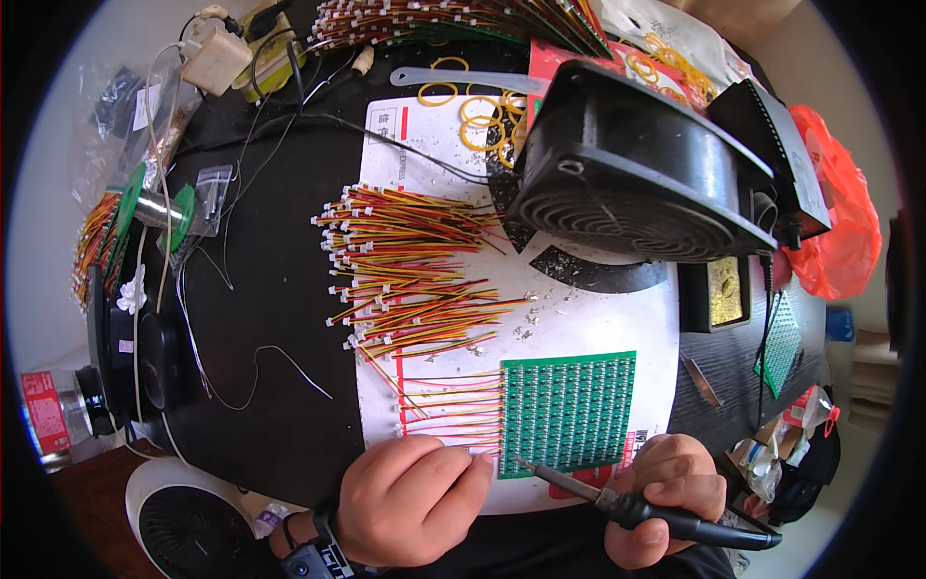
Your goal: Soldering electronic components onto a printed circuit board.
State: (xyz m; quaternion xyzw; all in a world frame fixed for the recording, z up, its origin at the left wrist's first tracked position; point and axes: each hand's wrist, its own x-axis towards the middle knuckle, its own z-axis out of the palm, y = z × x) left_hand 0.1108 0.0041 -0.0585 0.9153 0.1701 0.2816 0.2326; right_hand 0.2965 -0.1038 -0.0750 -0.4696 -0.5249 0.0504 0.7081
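Note:
A green circuit board with rows of small components lies on a white printed sheet. Several thin connector wires run out from its left edge. At the board's lower left corner, my left hand is closed in a pinch on a thin wire, most of it hidden by the fingers. My right hand grips a soldering iron by its black handle. The iron's tip points left and reaches the board's lower left corner; whether it touches a pad is too small to tell.
Loose red, yellow and black connector wires lie in a pile above the board. Behind it stands a black fan, beside a yellow sponge in a dark holder. A solder spool sits at left; rubber bands lie at the back.

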